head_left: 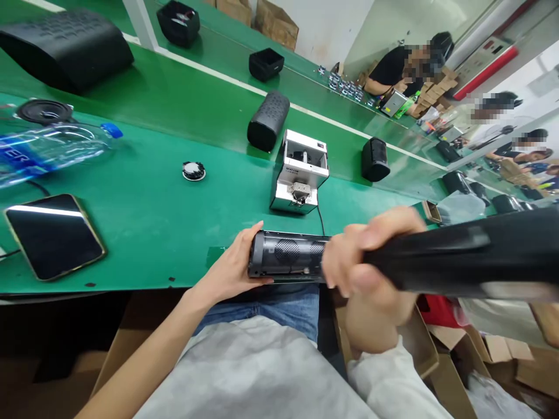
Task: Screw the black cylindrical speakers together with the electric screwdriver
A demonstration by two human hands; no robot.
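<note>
My left hand point(238, 262) grips the left end of a long dark speaker point(286, 250) at the table's front edge. Two round perforated patches show through its glossy face. Wrapped around a long black electric screwdriver point(458, 250), my right hand point(371, 262) is over the speaker's right end. The tool is blurred by motion, and its tip is hidden behind my fingers. Just beyond the speaker stands a white screw feeder point(299, 174) with a metal outlet on its front.
On the green table point(144, 215) lie a phone point(55, 235), a plastic bottle point(56, 148), a loose speaker driver point(43, 110) and a small round part point(193, 170). Black speaker housings point(268, 121) stand farther back. Cardboard boxes point(449, 372) lie below right; co-workers sit along the far side.
</note>
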